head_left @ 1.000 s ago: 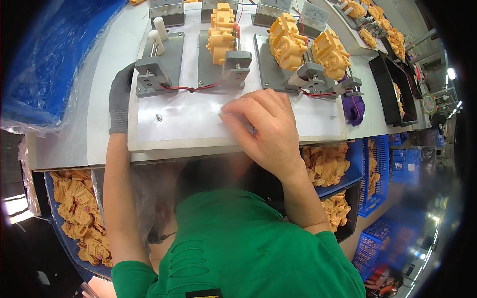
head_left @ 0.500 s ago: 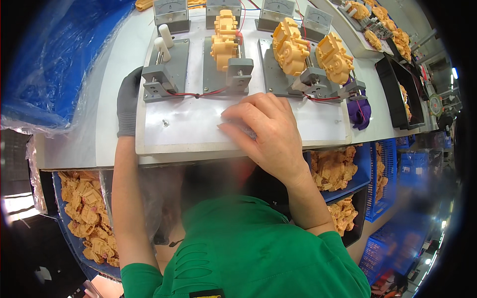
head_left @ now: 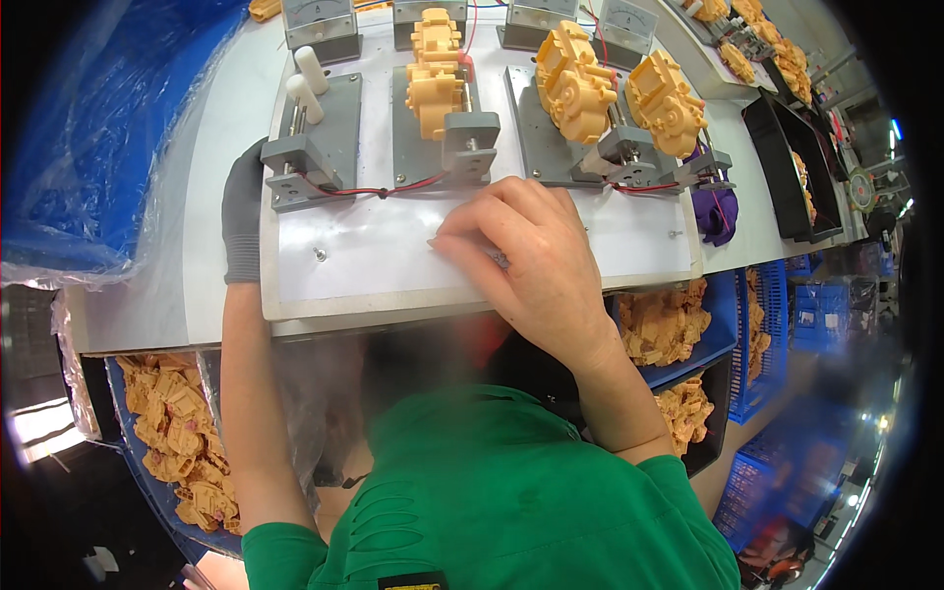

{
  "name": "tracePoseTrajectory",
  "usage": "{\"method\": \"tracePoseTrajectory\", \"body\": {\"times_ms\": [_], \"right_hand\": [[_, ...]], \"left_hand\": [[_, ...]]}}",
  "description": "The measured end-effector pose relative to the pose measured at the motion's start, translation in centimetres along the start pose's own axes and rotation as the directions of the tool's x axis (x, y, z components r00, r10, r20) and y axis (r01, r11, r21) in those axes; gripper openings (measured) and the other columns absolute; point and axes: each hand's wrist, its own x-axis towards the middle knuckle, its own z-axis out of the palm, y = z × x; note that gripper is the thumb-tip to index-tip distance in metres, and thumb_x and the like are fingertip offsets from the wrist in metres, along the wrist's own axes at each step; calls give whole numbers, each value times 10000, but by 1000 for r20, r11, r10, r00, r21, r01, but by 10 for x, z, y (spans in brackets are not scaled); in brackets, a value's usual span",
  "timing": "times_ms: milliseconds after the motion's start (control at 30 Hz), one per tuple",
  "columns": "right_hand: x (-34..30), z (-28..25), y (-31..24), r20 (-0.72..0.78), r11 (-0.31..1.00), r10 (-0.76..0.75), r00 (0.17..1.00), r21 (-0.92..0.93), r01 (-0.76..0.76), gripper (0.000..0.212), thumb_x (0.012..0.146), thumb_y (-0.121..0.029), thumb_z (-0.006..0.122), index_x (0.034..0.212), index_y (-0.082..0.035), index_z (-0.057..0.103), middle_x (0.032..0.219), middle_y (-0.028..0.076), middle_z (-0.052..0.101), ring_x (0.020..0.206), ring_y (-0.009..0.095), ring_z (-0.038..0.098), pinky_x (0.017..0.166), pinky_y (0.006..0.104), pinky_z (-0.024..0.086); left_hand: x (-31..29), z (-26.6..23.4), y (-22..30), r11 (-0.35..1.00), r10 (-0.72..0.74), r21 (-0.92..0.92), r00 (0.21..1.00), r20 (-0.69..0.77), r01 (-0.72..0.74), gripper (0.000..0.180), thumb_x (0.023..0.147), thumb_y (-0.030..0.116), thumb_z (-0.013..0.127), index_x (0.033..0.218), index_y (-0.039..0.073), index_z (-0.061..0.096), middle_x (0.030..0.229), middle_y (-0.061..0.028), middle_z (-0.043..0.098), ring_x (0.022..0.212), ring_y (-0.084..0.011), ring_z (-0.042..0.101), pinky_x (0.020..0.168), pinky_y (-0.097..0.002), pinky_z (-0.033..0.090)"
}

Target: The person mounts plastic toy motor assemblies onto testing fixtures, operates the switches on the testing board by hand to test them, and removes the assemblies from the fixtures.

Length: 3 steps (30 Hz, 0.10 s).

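Note:
My left hand (head_left: 244, 218), in a grey knitted glove, is against the left edge of the white board (head_left: 374, 280); its fingers are hidden behind the edge and the nearest fixture. That fixture (head_left: 313, 147), a grey metal plate with two white pegs (head_left: 307, 87), bears no yellow part. My bare right hand (head_left: 531, 246) rests over the board's front middle. Its fingers are curled, thumb and index tips nearly together, with nothing visible between them. Beyond it, yellow plastic gearbox housings (head_left: 435, 79) (head_left: 575, 84) (head_left: 666, 106) sit upright on the other fixtures.
Analog meters (head_left: 323, 25) line the back. Blue plastic sheeting (head_left: 88, 128) covers the left side. Purple cloth (head_left: 714, 211) and a black tray (head_left: 787, 177) are at the right. Below the table edge, bins (head_left: 728, 339) hold more yellow parts. Thin red wires run along the fixtures.
My right thumb and index fingertips have drawn closer together. The board appears slightly tilted and shifted in view; both hands stay at about the same places on it.

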Motion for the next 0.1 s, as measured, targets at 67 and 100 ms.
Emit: {"method": "tracePoseTrajectory", "body": {"times_ms": [67,100], "right_hand": [[-1,-1,-1,30,1000,19,999,-7,-18,94,818,-147,724,828,-93,647,818,29,586,812,245,570,738,380,409],[0,-1,-2,32,1000,15,999,-5,-15,94,818,-147,724,828,-93,647,818,29,586,812,245,570,738,380,409]], "left_hand": [[2,-1,0,999,-43,-10,999,24,44,437,900,210,565,1294,21,563,1236,-193,609,1145,-302,589,989,-359,443],[4,-1,-1,996,-84,-19,995,52,85,448,900,213,566,1304,22,557,1249,-196,604,1155,-300,585,993,-358,441]]}}
